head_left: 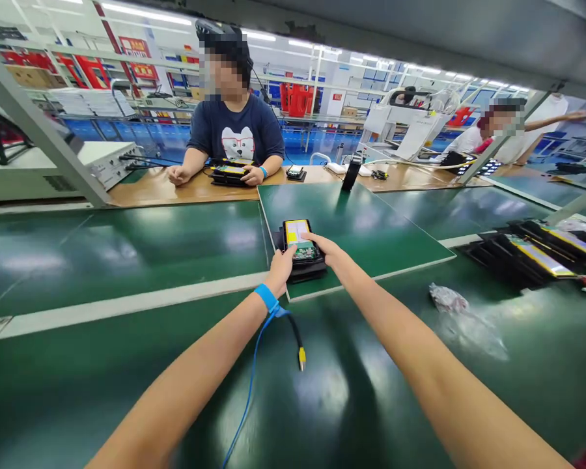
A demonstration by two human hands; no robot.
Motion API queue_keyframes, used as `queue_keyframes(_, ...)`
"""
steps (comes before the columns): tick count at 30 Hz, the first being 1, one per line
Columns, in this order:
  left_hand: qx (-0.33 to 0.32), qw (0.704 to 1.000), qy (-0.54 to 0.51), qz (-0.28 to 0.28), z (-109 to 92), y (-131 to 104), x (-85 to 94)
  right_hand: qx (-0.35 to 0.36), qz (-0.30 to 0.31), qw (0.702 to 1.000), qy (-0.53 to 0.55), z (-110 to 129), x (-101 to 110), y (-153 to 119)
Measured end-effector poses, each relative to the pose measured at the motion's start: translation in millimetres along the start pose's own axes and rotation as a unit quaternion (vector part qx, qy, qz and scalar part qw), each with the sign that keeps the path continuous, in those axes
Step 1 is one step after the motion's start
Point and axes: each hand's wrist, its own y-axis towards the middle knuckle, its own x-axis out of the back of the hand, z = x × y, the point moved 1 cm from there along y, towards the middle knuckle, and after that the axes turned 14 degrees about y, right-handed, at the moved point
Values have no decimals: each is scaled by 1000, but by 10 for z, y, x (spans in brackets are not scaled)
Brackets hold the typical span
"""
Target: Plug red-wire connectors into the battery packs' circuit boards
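Observation:
Out in front of me lies an open black electronic device [297,234], showing a white battery with yellow edges and a green circuit board. My left hand [279,268] grips its near left side, thumb by the board. From the right, my right hand [328,249] holds the opposite edge, with a finger reaching over the battery. Dark flat pieces [306,272] sit beneath the device, partly hidden. A blue wrist strap [266,298] circles my left wrist, its cord trailing down. Below it dangles a short black cable with a yellow-collared plug [301,358].
A green board [395,228] with a white edge spans the line under the device. More opened devices [532,254] are piled at right, near a clear plastic bag [469,319]. A black upright object [352,172] stands farther back. Across the bench sits a co-worker [237,130] holding a similar device.

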Motion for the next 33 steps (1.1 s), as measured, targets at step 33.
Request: queue_keyframes(33, -357, 574, 736, -1, 776, -3229, 806, 243, 344, 581, -696, -1147, 47, -1858)
